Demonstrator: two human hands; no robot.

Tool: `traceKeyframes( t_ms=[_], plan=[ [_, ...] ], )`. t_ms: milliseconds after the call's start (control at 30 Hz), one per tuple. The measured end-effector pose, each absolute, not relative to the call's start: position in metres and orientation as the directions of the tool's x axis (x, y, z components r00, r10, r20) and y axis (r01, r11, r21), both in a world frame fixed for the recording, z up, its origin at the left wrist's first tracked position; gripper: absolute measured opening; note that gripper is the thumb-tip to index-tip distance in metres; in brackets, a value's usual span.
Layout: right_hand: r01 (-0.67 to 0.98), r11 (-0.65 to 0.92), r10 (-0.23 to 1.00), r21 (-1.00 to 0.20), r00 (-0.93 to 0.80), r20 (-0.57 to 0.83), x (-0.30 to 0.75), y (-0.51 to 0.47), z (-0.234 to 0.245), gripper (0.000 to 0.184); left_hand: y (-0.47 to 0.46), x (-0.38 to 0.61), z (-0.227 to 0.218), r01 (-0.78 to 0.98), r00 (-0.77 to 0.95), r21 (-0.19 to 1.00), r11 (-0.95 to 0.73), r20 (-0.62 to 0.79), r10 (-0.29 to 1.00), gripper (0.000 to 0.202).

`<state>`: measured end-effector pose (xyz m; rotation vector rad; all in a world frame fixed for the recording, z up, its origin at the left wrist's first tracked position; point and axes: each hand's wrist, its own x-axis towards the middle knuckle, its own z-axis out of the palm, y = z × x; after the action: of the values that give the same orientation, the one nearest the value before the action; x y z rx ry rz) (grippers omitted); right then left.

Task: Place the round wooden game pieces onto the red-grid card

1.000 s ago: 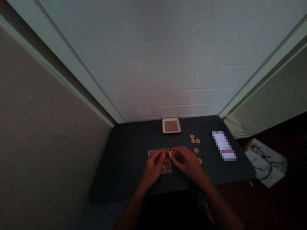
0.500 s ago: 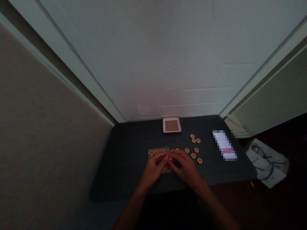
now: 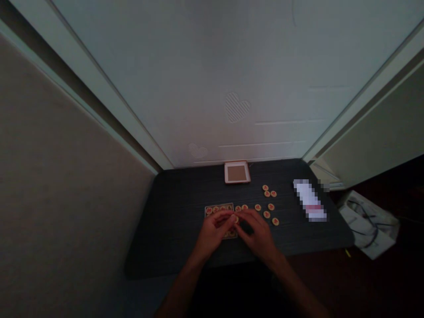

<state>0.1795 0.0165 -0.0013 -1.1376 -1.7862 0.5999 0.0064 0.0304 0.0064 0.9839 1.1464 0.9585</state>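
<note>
A small square tray (image 3: 208,208) holding round wooden discs with red marks lies on the dark table (image 3: 172,221). My left hand (image 3: 213,232) rests over the tray's lower part, fingers curled. My right hand (image 3: 256,234) is beside it on the right, its fingertips meeting the left hand's at a disc (image 3: 235,219) by the tray's right edge. Which hand pinches the disc I cannot make out. Several loose discs (image 3: 266,214) lie to the right of my hands, with three more (image 3: 269,191) further back.
A square pink-rimmed lid or box (image 3: 236,172) sits at the table's back edge against the pale wall. A blurred white packet (image 3: 310,200) lies at the right. A white bag (image 3: 369,223) rests on the floor beyond the table's right edge.
My right hand has drawn back toward me and to the left, uncovering several loose discs. Both hands' fingertips now meet lower on the tray's right edge.
</note>
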Motion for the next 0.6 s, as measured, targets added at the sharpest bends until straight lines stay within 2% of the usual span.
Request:
traceKeyframes(
  t_ms=[267, 600],
  plan=[
    [0.443, 0.397, 0.913, -0.804, -0.107, 0.393, 0.18, 0.015, 0.001, 0.03, 0.028, 0.004, 0.017, -0.038, 0.22, 0.969, 0.244, -0.23, 0.948, 0.033],
    [0.373, 0.319, 0.946, -0.871, -0.078, 0.313, 0.179, 0.01, 0.015, 0.023, 0.026, 0.005, 0.015, -0.072, 0.185, 0.97, 0.233, -0.216, 0.959, 0.029]
  ],
)
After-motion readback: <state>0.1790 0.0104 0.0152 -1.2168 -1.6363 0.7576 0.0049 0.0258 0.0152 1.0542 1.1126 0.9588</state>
